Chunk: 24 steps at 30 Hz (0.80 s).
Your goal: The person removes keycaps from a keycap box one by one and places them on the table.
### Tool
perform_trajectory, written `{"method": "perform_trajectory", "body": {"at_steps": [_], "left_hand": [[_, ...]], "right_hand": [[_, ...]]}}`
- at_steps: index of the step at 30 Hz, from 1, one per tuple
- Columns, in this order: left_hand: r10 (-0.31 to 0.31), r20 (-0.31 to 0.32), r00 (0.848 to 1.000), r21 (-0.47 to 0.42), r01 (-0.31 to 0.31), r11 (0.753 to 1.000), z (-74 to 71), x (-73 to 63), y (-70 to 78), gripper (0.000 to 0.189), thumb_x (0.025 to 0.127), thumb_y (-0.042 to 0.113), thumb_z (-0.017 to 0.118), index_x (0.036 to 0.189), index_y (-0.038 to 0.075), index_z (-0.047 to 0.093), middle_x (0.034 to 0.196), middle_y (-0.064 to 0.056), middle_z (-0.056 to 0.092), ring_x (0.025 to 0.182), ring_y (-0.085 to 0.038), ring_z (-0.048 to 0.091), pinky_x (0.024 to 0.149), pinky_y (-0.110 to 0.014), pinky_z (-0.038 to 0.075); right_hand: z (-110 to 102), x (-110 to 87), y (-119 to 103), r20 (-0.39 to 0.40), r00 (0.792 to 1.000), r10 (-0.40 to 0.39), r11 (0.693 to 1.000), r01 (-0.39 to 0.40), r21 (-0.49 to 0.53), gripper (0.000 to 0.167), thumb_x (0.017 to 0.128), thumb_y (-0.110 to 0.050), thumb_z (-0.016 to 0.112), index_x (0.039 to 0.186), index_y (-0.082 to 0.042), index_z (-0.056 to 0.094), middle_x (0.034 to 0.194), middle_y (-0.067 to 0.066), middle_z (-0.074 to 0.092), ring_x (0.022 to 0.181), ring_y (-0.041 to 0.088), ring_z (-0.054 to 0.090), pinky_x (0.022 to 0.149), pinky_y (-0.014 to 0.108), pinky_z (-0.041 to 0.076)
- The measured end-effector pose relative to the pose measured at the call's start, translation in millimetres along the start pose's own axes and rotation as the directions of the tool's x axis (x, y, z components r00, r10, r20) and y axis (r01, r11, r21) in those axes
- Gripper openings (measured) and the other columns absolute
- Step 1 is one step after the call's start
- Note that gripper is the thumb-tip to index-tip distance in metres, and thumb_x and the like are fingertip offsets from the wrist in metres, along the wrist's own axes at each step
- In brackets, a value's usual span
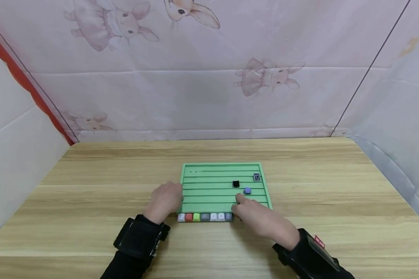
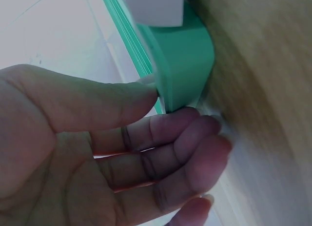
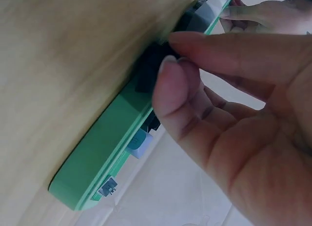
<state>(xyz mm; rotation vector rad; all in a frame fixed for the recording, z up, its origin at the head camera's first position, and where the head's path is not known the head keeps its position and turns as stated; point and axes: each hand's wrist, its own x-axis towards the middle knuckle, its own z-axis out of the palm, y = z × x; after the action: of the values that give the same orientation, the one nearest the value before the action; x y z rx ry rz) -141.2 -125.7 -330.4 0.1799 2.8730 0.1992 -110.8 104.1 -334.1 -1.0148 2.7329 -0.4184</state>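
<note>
A shallow green tray [image 1: 209, 187] with ridges across it lies on the table. My left hand [image 1: 165, 200] holds its left side, the thumb on the rim and the other fingers curled beside the wall, as the left wrist view shows. Along the tray's front edge runs a row of coloured keycaps [image 1: 205, 217], white, red, lime and grey among them. At the right end of this row my right hand [image 1: 256, 218] pinches a dark keycap [image 3: 147, 67] between thumb and index finger, partly hidden by the fingertips, against the tray's front wall.
On the tray's right half sit a black keycap [image 1: 236, 184], a purple-blue keycap [image 1: 247, 190] and a grey keycap [image 1: 257, 177] showing its underside. The wooden table [image 1: 108, 170] ends at a pale curtain [image 1: 195, 100] with printed rabbits.
</note>
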Motion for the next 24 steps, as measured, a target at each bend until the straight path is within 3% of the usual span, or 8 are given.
{"method": "perform_trajectory", "body": {"at_steps": [7,15,24], "left_hand": [[0.000,0.003,1.000,0.000,0.000,1.000,-0.7,-0.5,0.3,0.021,0.089,0.007,0.055,0.068,0.004,0.054,0.058,-0.005,0.045,0.050,-0.016,0.040,0.042,-0.024,0.033],[-0.006,0.009,1.000,0.008,0.006,1.000,-1.8,-1.2,1.5,0.021,0.089,0.007,0.055,0.069,0.003,0.055,0.058,-0.005,0.044,0.049,-0.016,0.040,0.042,-0.024,0.032],[-0.007,0.013,1.000,0.010,0.007,1.000,-1.6,-1.0,1.2,0.021,0.089,0.007,0.055,0.069,0.003,0.055,0.057,-0.005,0.044,0.049,-0.016,0.040,0.043,-0.024,0.032]], "right_hand": [[-4.4,0.6,4.0,-0.009,1.000,0.003,1.000,-0.002,0.012,0.021,0.074,0.015,0.061,0.090,0.001,0.064,0.078,0.003,0.048,0.063,0.012,0.043,0.053,0.022,0.039],[-7.3,-2.3,3.8,-0.035,0.989,0.141,0.988,-0.139,0.063,0.018,0.071,0.016,0.057,0.081,0.002,0.060,0.064,0.002,0.047,0.054,0.013,0.039,0.047,0.024,0.032],[-4.6,-1.9,-2.8,-0.024,0.965,0.263,0.963,-0.260,0.074,0.023,0.072,0.018,0.053,0.086,0.002,0.061,0.062,0.005,0.046,0.053,0.016,0.040,0.045,0.025,0.032]]}}
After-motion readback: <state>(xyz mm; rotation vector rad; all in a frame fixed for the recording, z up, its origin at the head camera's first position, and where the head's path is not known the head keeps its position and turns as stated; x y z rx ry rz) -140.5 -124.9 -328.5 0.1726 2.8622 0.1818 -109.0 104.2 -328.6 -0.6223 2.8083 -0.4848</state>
